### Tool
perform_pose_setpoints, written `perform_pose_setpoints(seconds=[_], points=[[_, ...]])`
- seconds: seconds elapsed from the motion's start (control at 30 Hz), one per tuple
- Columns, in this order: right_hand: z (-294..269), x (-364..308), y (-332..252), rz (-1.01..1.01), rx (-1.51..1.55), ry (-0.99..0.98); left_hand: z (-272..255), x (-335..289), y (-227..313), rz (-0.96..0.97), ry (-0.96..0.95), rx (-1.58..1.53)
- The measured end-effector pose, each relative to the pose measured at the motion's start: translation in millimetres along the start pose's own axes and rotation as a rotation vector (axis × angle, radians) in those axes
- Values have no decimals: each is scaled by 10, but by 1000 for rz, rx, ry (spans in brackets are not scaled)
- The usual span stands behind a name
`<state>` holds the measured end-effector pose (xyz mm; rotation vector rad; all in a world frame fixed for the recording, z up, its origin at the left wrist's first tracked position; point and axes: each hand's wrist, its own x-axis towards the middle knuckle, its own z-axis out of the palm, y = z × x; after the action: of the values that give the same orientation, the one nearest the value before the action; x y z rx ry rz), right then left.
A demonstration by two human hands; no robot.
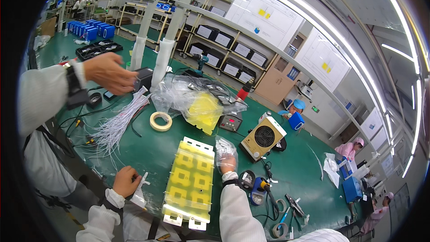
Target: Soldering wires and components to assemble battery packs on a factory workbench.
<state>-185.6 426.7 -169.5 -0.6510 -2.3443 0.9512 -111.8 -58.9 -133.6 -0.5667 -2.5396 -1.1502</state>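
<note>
A yellow rectangular panel (190,181) with square cut-outs and silvery metal end strips lies between my hands. My left hand (126,181) rests at the table edge left of it, fingers curled in. A small white piece and a clear plastic scrap (139,196) lie beside those fingers; whether anything is pinched cannot be made out. On the panel's right side, my right hand (228,163) is closed at a clear plastic bag (222,147), which partly covers the fingers. The bag's contents are too small to name.
A co-worker's hand (109,72) reaches in from the left above bundled white wires (118,123). Beyond the panel lie a tape roll (160,121), yellow sheets (204,112) under plastic film and a beige fan unit (263,138). At right are a soldering-iron stand (259,192) and pliers (294,204).
</note>
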Motion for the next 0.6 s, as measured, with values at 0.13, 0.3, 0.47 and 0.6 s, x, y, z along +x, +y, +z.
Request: perform_pose_setpoints(seconds=[0.13,0.3,0.47,0.6], points=[[96,-96,-294,10,-96,19,-66,-15,29,-17,-3,-7],[130,-192,-321,18,-256,-93,-57,-20,-17,36,6,7],[126,-357,-252,-145,-264,-30,-45,-7,-8,33,7,-12],[11,-473,-344,-122,-228,-1,-14,-13,-24,34,9,-26]])
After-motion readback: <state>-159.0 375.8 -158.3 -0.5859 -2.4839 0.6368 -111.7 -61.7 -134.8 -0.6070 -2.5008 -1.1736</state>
